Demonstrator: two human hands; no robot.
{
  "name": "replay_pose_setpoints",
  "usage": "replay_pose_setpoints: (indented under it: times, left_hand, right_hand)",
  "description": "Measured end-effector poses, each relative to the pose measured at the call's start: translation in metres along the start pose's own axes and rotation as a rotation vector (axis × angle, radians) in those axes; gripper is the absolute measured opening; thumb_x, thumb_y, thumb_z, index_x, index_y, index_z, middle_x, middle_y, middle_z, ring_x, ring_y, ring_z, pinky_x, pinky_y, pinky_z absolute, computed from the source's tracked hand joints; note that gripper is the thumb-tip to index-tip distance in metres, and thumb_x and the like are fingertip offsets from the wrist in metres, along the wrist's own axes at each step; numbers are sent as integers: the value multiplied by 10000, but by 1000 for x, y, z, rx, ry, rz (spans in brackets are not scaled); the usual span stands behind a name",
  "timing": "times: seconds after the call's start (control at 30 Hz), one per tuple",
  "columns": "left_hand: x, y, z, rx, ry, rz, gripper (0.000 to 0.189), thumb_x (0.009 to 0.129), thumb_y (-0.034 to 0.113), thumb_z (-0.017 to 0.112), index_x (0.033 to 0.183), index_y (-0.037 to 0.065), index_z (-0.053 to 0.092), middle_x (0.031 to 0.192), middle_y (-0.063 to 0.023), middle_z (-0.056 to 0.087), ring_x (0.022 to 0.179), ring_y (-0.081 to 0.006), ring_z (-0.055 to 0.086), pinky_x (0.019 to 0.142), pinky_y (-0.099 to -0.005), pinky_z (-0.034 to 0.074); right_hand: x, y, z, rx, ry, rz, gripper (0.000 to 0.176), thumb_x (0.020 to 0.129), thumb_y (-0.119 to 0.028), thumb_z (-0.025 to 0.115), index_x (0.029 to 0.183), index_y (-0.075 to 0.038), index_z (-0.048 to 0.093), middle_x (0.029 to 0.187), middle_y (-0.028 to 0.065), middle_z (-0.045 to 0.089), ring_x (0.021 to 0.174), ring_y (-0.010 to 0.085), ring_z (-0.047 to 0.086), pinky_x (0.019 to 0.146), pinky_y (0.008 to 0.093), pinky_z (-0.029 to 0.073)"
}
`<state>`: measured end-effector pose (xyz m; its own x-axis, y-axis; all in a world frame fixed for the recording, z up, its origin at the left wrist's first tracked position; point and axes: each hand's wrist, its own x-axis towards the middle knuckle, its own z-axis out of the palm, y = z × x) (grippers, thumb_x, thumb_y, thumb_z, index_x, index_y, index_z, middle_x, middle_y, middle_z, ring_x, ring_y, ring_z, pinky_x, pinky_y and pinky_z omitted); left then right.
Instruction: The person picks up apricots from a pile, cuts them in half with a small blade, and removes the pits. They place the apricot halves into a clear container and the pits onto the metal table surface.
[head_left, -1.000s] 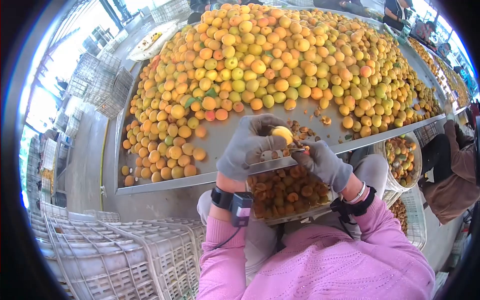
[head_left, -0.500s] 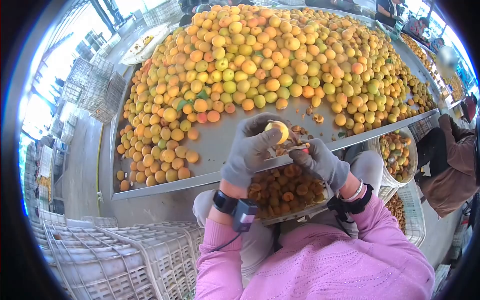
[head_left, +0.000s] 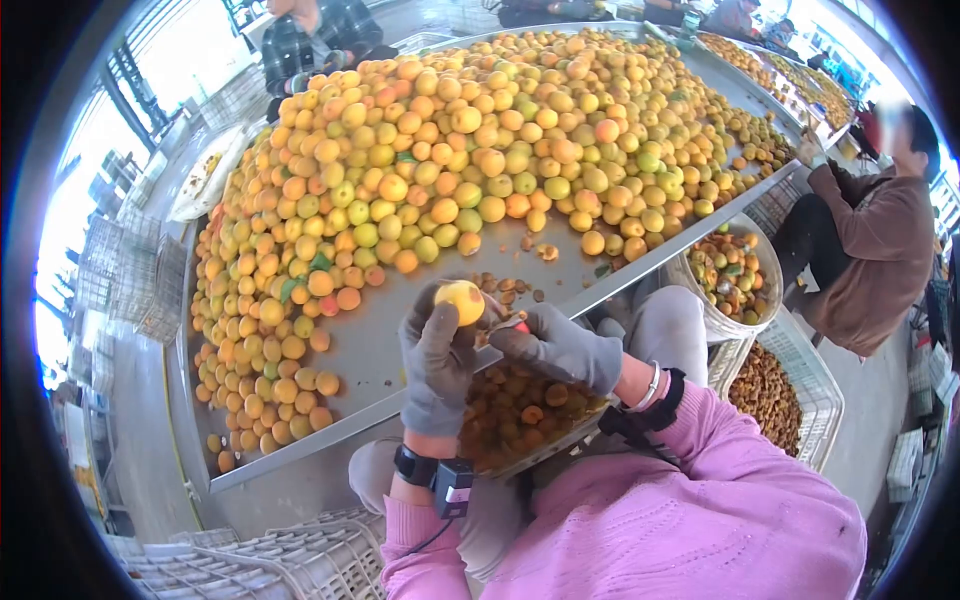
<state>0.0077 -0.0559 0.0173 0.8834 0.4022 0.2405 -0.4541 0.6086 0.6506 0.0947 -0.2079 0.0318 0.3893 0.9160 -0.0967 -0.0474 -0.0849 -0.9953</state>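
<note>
My left hand (head_left: 437, 355), in a grey glove, is closed around a yellow-orange apricot (head_left: 461, 301) above the metal table's near edge. Close beside it, my right hand (head_left: 565, 348), also gloved, is closed on a small tool with a red part (head_left: 521, 327); its blade or tip cannot be made out. Below both hands, a crate holds halved apricots (head_left: 533, 413). Dark apricot scraps (head_left: 508, 289) lie on the table just beyond my fingers.
A large heap of apricots (head_left: 430, 170) covers much of the metal table (head_left: 375, 365). On the right are a white bucket of fruit (head_left: 727, 272) and a crate of brown pieces (head_left: 765, 400). A seated person (head_left: 870, 230) is beyond them. Plastic crates (head_left: 270, 560) stand at lower left.
The view has turned to the right, showing more of the seated person. The apricot now has its rounded side toward me. Both hands stay close together, still closed.
</note>
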Motion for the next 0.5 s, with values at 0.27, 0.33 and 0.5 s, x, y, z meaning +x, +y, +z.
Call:
replay_pose_setpoints:
  times: [0.27, 0.33, 0.5]
  left_hand:
    - [7, 38, -9, 494, -96, -329, 332, 734, 130, 669, 1007, -58, 648, 971, -167, 712, 844, -189, 671, 787, -298, 523]
    - [9, 39, -7, 560, -62, -302, 334, 743, 170, 662, 992, -54, 655, 921, -142, 711, 803, -162, 659, 729, -272, 517]
    - [10, 14, -12, 885, 126, -226, 313, 819, 164, 710, 1043, -45, 643, 877, -72, 677, 783, -106, 621, 642, -232, 505]
  right_hand:
    - [6, 13, -37, -325, -156, 36, 455, 905, -425, 598, 963, 22, 660, 819, 59, 666, 764, 146, 597, 675, 313, 482]
    - [12, 11, -33, -337, -263, 138, 424, 895, -413, 622, 983, 1, 650, 788, 26, 628, 706, 105, 563, 616, 280, 461]
    - [36, 21, -6, 226, 303, -95, 387, 942, -406, 602, 988, -22, 627, 758, -29, 557, 627, 43, 480, 538, 216, 388]
